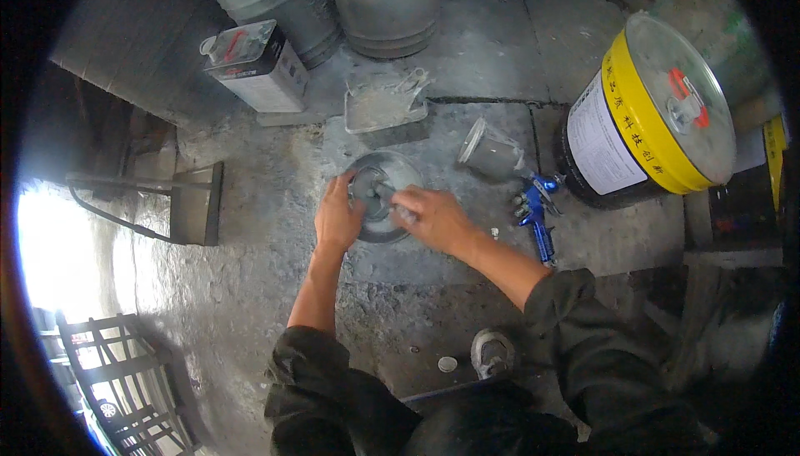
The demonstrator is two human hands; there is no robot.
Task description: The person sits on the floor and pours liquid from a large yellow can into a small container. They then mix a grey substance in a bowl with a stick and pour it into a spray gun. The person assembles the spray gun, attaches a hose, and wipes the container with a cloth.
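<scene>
My left hand (pixel 339 212), thumb and fingers spread, rests at the left rim of the round bowl (pixel 406 169), near the floor slab's (pixel 492 263) left edge. My right hand (pixel 439 219) pinches a small tool (pixel 407 215). The bowl looks stiff, lightish, probably slippery; I'd grip opposite rims.

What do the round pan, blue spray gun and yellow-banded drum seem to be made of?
Round pan: probably metal, dull under grey smears, judging by its thin rim, though plastic is possible.
Blue spray gun: likely metal, glossy, given its bright highlights.
Yellow-banded drum: apparently painted metal, since its silvery top edge gleams.
</scene>
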